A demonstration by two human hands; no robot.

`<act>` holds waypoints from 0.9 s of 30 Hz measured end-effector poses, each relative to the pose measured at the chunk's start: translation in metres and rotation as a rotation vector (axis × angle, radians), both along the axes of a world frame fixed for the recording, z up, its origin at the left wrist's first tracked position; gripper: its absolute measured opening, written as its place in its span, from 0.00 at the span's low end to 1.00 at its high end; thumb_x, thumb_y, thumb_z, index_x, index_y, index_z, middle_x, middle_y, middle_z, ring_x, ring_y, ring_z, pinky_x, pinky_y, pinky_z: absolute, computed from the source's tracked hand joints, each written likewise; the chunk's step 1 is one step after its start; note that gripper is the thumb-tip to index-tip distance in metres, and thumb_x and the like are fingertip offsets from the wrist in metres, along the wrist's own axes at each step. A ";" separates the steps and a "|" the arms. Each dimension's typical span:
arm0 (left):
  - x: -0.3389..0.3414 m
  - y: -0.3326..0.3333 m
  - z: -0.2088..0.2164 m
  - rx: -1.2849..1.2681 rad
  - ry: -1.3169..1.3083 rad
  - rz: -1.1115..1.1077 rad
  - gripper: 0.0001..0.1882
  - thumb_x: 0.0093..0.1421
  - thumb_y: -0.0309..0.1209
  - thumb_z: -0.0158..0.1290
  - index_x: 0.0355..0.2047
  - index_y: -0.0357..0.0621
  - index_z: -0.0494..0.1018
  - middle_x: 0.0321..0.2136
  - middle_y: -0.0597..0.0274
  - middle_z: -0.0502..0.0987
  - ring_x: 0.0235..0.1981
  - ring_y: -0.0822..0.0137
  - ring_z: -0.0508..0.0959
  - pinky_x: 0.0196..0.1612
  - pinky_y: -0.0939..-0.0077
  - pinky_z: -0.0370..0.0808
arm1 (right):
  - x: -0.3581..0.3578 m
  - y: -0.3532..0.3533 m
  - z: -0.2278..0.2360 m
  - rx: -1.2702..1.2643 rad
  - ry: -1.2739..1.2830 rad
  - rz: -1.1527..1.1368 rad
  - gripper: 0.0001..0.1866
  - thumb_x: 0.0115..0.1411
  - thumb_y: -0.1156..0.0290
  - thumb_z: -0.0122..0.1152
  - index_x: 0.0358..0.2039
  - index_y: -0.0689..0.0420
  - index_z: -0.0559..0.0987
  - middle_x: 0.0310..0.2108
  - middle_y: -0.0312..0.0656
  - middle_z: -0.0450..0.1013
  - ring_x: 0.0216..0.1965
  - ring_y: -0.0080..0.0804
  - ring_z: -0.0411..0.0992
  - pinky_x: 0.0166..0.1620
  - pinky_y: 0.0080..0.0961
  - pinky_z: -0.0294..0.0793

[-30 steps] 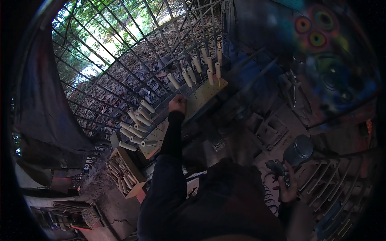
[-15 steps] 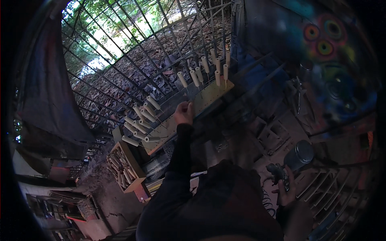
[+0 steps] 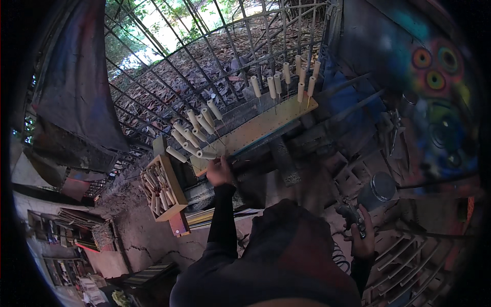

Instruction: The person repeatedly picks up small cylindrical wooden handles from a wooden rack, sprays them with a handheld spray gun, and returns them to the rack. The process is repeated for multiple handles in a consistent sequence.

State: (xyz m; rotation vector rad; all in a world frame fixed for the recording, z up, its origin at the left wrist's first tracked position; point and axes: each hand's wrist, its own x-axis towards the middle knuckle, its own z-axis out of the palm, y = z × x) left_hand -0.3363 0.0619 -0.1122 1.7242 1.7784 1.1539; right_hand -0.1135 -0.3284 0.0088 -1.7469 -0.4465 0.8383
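Observation:
My left hand (image 3: 220, 172) is at the left end of a long yellowish board (image 3: 245, 137) dotted with small holes. Its fingers are bent together beside the thin stick of a tilted pale cylinder (image 3: 206, 154); whether they grip that stick is too dark to tell. Several more pale cylinders on sticks lean in a cluster (image 3: 205, 121) just beyond the hand. At the board's right end another group of cylinders (image 3: 300, 92) stands mostly upright. On the right, my right hand (image 3: 363, 238) is wrapped round a metal spray gun (image 3: 352, 215), with a grey cup (image 3: 377, 189) at its far side.
A wooden box (image 3: 174, 192) of loose pale sticks or tubes stands left of the board. Behind the board runs a bar lattice (image 3: 225, 51). A paint-stained panel (image 3: 445, 92) rises at right, and a slatted rack (image 3: 409, 261) stands below the spray gun.
My left hand has moved from the board's middle to its left end, by the leaning cylinders. The view has shifted. The right hand keeps hold of the spray gun.

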 end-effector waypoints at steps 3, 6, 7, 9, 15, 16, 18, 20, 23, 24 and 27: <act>-0.008 0.011 -0.011 0.146 0.099 -0.131 0.09 0.61 0.33 0.54 0.34 0.38 0.75 0.27 0.50 0.79 0.29 0.53 0.80 0.33 0.63 0.75 | 0.002 0.001 0.002 -0.026 -0.006 0.037 0.30 0.62 0.72 0.50 0.65 0.55 0.58 0.41 0.43 0.73 0.37 0.26 0.74 0.30 0.18 0.79; -0.013 0.019 -0.022 0.137 0.191 -0.185 0.08 0.63 0.31 0.51 0.36 0.38 0.75 0.28 0.49 0.79 0.27 0.51 0.80 0.31 0.61 0.75 | 0.001 -0.002 0.002 -0.017 0.004 0.057 0.30 0.62 0.72 0.51 0.65 0.56 0.58 0.41 0.43 0.73 0.37 0.26 0.74 0.30 0.18 0.79; -0.013 0.019 -0.024 0.128 0.181 -0.182 0.08 0.63 0.30 0.51 0.37 0.39 0.75 0.28 0.50 0.79 0.27 0.52 0.80 0.31 0.63 0.75 | 0.000 -0.003 0.002 -0.002 0.016 0.051 0.30 0.62 0.72 0.51 0.65 0.56 0.59 0.41 0.44 0.73 0.37 0.26 0.74 0.30 0.19 0.79; -0.004 0.013 -0.010 0.105 0.162 -0.197 0.08 0.63 0.29 0.51 0.39 0.40 0.75 0.28 0.51 0.79 0.25 0.55 0.80 0.30 0.65 0.76 | -0.003 -0.007 0.002 0.025 0.045 0.005 0.30 0.62 0.70 0.52 0.65 0.56 0.59 0.42 0.44 0.73 0.37 0.27 0.74 0.30 0.19 0.79; 0.061 -0.040 0.059 0.060 -0.089 -0.588 0.06 0.65 0.26 0.47 0.36 0.38 0.73 0.29 0.57 0.79 0.25 0.70 0.79 0.31 0.76 0.76 | -0.009 -0.023 0.014 0.087 0.096 -0.206 0.31 0.62 0.66 0.56 0.64 0.57 0.60 0.43 0.43 0.73 0.37 0.27 0.73 0.27 0.17 0.74; 0.076 -0.053 0.051 -0.014 -0.234 -0.697 0.05 0.64 0.23 0.48 0.37 0.37 0.73 0.30 0.57 0.78 0.27 0.72 0.78 0.33 0.78 0.75 | -0.008 -0.024 0.017 0.088 0.086 -0.226 0.31 0.63 0.67 0.56 0.64 0.57 0.60 0.42 0.42 0.72 0.37 0.25 0.72 0.27 0.16 0.73; 0.109 -0.084 0.057 -0.061 -0.281 -0.916 0.08 0.62 0.21 0.50 0.41 0.38 0.74 0.30 0.58 0.77 0.29 0.73 0.78 0.35 0.79 0.74 | -0.003 -0.029 0.018 0.106 0.065 -0.257 0.32 0.62 0.66 0.57 0.65 0.57 0.60 0.41 0.41 0.73 0.36 0.23 0.71 0.26 0.15 0.70; 0.129 -0.106 0.039 -0.198 -0.201 -1.190 0.11 0.60 0.20 0.51 0.43 0.38 0.75 0.33 0.56 0.79 0.29 0.71 0.78 0.35 0.77 0.74 | -0.001 -0.038 0.020 0.081 0.006 -0.290 0.32 0.62 0.64 0.58 0.65 0.57 0.59 0.41 0.41 0.73 0.36 0.23 0.71 0.26 0.15 0.70; 0.158 -0.146 0.003 -0.376 -0.135 -1.336 0.11 0.58 0.22 0.52 0.42 0.37 0.76 0.35 0.51 0.80 0.32 0.65 0.80 0.38 0.70 0.75 | -0.004 -0.046 0.013 0.100 -0.031 -0.362 0.32 0.62 0.64 0.58 0.64 0.58 0.60 0.41 0.42 0.73 0.37 0.24 0.72 0.27 0.16 0.73; 0.164 -0.154 -0.014 -0.366 -0.110 -1.403 0.11 0.58 0.22 0.52 0.41 0.37 0.77 0.35 0.50 0.80 0.33 0.63 0.81 0.39 0.68 0.75 | -0.007 -0.048 0.014 0.116 -0.061 -0.383 0.32 0.62 0.65 0.58 0.64 0.58 0.60 0.41 0.42 0.73 0.37 0.25 0.72 0.27 0.16 0.74; 0.179 -0.171 -0.030 -0.440 0.055 -1.549 0.16 0.53 0.23 0.52 0.44 0.38 0.76 0.34 0.48 0.80 0.36 0.59 0.81 0.40 0.67 0.75 | -0.016 -0.052 0.014 0.147 -0.088 -0.467 0.32 0.62 0.65 0.58 0.63 0.57 0.59 0.41 0.41 0.72 0.37 0.26 0.72 0.28 0.17 0.77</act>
